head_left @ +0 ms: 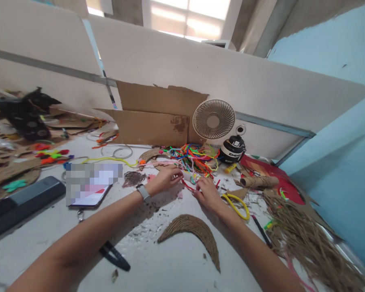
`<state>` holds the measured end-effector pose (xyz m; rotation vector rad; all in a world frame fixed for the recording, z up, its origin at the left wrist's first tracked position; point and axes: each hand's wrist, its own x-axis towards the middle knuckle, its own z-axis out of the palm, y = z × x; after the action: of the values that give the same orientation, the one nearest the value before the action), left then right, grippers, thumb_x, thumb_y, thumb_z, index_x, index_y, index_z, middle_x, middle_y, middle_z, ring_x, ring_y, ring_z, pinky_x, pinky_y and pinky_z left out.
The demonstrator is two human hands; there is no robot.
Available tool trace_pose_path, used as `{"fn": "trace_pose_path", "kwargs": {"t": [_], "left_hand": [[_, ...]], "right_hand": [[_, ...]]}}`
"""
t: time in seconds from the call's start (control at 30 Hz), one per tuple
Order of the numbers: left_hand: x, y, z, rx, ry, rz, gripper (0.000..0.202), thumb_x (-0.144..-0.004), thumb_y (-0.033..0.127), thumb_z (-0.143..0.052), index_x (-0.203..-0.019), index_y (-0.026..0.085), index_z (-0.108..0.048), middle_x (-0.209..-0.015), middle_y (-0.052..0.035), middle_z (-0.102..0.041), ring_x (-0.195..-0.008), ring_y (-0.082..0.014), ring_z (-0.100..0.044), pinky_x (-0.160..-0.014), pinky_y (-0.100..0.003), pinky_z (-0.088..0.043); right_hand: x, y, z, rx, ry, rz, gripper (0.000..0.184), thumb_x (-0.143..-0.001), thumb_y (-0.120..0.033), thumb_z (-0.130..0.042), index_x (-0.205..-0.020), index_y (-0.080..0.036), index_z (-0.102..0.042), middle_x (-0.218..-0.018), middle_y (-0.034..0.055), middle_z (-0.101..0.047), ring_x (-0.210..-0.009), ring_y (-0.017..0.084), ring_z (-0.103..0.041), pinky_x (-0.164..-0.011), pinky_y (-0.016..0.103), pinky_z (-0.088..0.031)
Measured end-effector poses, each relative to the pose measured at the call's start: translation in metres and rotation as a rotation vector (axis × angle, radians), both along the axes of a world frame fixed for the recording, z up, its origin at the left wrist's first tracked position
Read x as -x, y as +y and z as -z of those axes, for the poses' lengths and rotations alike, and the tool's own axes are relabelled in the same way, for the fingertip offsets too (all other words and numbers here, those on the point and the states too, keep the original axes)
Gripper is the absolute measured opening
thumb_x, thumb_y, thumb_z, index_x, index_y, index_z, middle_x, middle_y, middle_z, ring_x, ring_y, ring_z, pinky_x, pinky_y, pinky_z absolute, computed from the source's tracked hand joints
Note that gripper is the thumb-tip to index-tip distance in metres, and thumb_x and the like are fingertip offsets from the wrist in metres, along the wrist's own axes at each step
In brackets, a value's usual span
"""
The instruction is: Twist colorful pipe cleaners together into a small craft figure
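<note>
A thin red pipe cleaner (187, 186) runs between my two hands above the white table. My left hand (170, 177), with a watch on its wrist, pinches one end. The fingers of my right hand (207, 193) are closed on the other end. Just beyond them lies a tangled pile of many-coloured pipe cleaners (197, 156). Nearer to me, a crescent wrapped in brown twine (191, 223) rests flat on the table. Beside my right wrist is a yellow loop (237, 207).
A round fan (213, 119) and a black bottle (232, 149) stand at the back, by leaning cardboard (152, 125). To the left are a phone (94, 194) and a dark case (26, 202). Brown fibre strands (313, 239) and a cardboard tube (260, 181) lie right.
</note>
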<state>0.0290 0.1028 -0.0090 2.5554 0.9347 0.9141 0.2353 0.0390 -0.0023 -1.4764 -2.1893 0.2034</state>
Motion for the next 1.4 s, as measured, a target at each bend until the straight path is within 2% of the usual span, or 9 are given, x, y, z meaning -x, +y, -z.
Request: {"fn": "trace_pose_path", "kwargs": {"t": [0.23, 0.37, 0.47, 0.6, 0.67, 0.87, 1.03, 1.2, 1.4], "left_hand": [[-0.007, -0.009, -0.015, 0.164, -0.316, -0.081, 0.03, -0.087, 0.036, -0.042, -0.086, 0.014, -0.062, -0.082, -0.0054, -0.06, -0.079, -0.0156, -0.052, -0.073, -0.027, -0.04], [-0.01, -0.009, -0.014, 0.442, -0.436, 0.041, 0.034, -0.086, 0.042, -0.042, -0.082, 0.013, -0.06, -0.08, -0.0038, -0.06, -0.075, -0.0147, -0.053, -0.07, -0.026, -0.042], [-0.012, -0.009, -0.011, 0.62, -0.495, 0.094, 0.033, -0.083, 0.043, -0.046, -0.082, 0.012, -0.06, -0.077, -0.0034, -0.06, -0.073, -0.0143, -0.053, -0.071, -0.027, -0.043], [-0.016, -0.014, -0.013, 0.759, -0.561, 0.109, 0.033, -0.081, 0.043, -0.049, -0.086, 0.012, -0.061, -0.08, -0.0044, -0.06, -0.074, -0.014, -0.053, -0.072, -0.028, -0.043], [-0.018, -0.019, -0.017, 0.798, -0.603, 0.116, 0.034, -0.08, 0.044, -0.051, -0.089, 0.012, -0.061, -0.081, -0.0041, -0.061, -0.075, -0.0136, -0.053, -0.073, -0.028, -0.043], [-0.025, -0.035, -0.027, 0.882, -0.744, 0.161, 0.04, -0.075, 0.049, -0.055, -0.089, 0.013, -0.062, -0.078, -0.0033, -0.06, -0.075, -0.0131, -0.052, -0.074, -0.027, -0.041], [-0.025, -0.04, -0.032, 0.829, -0.813, 0.2, 0.036, -0.074, 0.048, -0.058, -0.081, 0.012, -0.062, -0.075, -0.0019, -0.058, -0.073, -0.0121, -0.05, -0.073, -0.026, -0.04], [-0.022, -0.041, -0.032, 0.783, -0.708, 0.236, 0.033, -0.077, 0.045, -0.056, -0.079, 0.012, -0.061, -0.073, -0.0009, -0.055, -0.071, -0.0111, -0.048, -0.069, -0.024, -0.038], [-0.024, -0.042, -0.027, 0.695, -0.654, 0.271, 0.032, -0.082, 0.044, -0.049, -0.077, 0.013, -0.055, -0.07, 0.0, -0.053, -0.067, -0.0106, -0.047, -0.065, -0.022, -0.039]], "right_hand": [[-0.02, 0.005, -0.028, -0.043, 0.464, 0.161, 0.022, -0.088, -0.039, -0.038, -0.081, -0.02, -0.046, -0.086, 0.0047, -0.06, -0.077, 0.017, -0.057, -0.073, 0.034, -0.046], [-0.029, 0.003, -0.047, 0.004, 0.958, 0.166, 0.023, -0.079, -0.042, -0.054, -0.077, -0.02, -0.047, -0.073, -0.0004, -0.059, -0.062, 0.013, -0.057, -0.062, 0.028, -0.048], [-0.037, -0.002, -0.065, -0.102, 1.07, 0.224, 0.026, -0.076, -0.043, -0.058, -0.074, -0.02, -0.045, -0.07, -0.0025, -0.057, -0.048, 0.008, -0.049, -0.048, 0.021, -0.041], [-0.043, -0.015, -0.086, -0.401, 1.025, 0.297, 0.026, -0.077, -0.042, -0.058, -0.077, -0.021, -0.044, -0.07, -0.0025, -0.057, -0.047, 0.008, -0.046, -0.044, 0.019, -0.037], [-0.037, -0.023, -0.087, -0.424, 0.901, 0.276, 0.024, -0.078, -0.041, -0.057, -0.08, -0.021, -0.045, -0.071, -0.0012, -0.058, -0.051, 0.009, -0.049, -0.048, 0.021, -0.04], [0.007, -0.034, -0.06, 0.19, 0.536, -0.009, 0.027, -0.085, -0.044, -0.045, -0.073, -0.02, -0.046, -0.058, -0.0032, -0.053, -0.046, 0.01, -0.045, -0.045, 0.021, -0.038], [0.015, -0.033, -0.052, 0.301, 0.545, -0.031, 0.026, -0.084, -0.042, -0.046, -0.072, -0.02, -0.045, -0.055, -0.0051, -0.048, -0.046, 0.009, -0.042, -0.043, 0.02, -0.035], [0.01, -0.032, -0.052, 0.394, 0.652, -0.085, 0.027, -0.083, -0.044, -0.048, -0.071, -0.02, -0.042, -0.053, -0.007, -0.043, -0.044, 0.008, -0.039, -0.04, 0.018, -0.03], [0.014, -0.034, -0.05, 0.412, 0.585, -0.131, 0.026, -0.084, -0.043, -0.048, -0.073, -0.019, -0.044, -0.055, -0.0056, -0.047, -0.048, 0.009, -0.043, -0.046, 0.02, -0.034]]}}
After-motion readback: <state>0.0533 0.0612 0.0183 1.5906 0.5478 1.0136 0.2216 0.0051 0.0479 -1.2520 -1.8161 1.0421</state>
